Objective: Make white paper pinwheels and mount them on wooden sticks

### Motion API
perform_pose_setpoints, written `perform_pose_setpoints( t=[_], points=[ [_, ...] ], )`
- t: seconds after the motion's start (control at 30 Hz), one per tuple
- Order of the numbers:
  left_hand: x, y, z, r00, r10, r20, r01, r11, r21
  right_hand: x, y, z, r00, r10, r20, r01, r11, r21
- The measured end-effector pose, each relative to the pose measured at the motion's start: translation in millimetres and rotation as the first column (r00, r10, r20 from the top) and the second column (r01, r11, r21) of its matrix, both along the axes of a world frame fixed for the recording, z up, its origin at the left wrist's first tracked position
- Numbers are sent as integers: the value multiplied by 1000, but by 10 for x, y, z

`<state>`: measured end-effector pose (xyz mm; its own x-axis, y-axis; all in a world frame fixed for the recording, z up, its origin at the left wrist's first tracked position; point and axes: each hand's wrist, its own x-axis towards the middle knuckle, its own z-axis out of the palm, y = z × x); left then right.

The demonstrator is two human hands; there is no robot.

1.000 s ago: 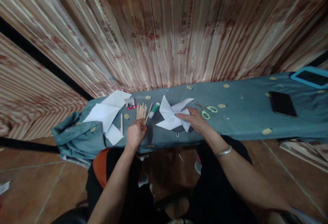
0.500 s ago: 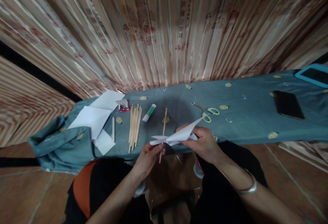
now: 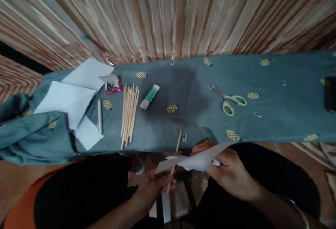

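Over my lap at the table's front edge, my left hand [image 3: 157, 185] is closed, thumb and fingers pinching a thin wooden stick [image 3: 179, 141] low down. The stick tilts upward, and folded white paper [image 3: 202, 155], shaped like a pinwheel, lies across it. My right hand [image 3: 227, 169] is closed on the right side of the paper, its fingers partly behind it. A small white rounded end shows by the right thumb; I cannot make out what it is. How paper and stick join is hidden by the folds.
On the blue-green tablecloth [image 3: 189, 92] lie a bundle of wooden sticks [image 3: 129, 113], a glue stick [image 3: 149, 97], green-handled scissors [image 3: 228, 99], a small red box of metal pins [image 3: 113, 85], a white pen-like rod [image 3: 100, 117] and white paper sheets [image 3: 67, 98]. A dark phone [image 3: 331, 92] is at the far right.
The view has tipped down and come closer. Both hands, with the paper and stick, have come from over the table toward my lap. The blue-framed tablet has left the view.
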<state>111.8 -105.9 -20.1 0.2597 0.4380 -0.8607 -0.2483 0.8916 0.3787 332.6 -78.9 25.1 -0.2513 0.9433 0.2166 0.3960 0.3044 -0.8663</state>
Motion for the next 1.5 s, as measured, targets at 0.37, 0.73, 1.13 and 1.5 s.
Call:
perform_pose_setpoints(
  t=[0.37, 0.73, 1.13, 1.5],
  points=[
    [-98, 16, -135, 990, -128, -62, 134, 986, 97, -28, 169, -112, 983, -6, 181, -19, 990, 139],
    [-142, -22, -229, 984, -163, -75, 173, 974, 148, -48, 227, -211, 970, 75, 232, -91, 994, 60],
    [-208, -38, -272, 963, -226, -149, 251, 950, 188, -16, 155, -340, 976, 40, 214, -53, 997, 52],
    [-214, 73, -205, 918, -318, -238, 362, 916, 174, 99, 211, -355, 917, 146, 371, -165, 986, 19]
  ],
)
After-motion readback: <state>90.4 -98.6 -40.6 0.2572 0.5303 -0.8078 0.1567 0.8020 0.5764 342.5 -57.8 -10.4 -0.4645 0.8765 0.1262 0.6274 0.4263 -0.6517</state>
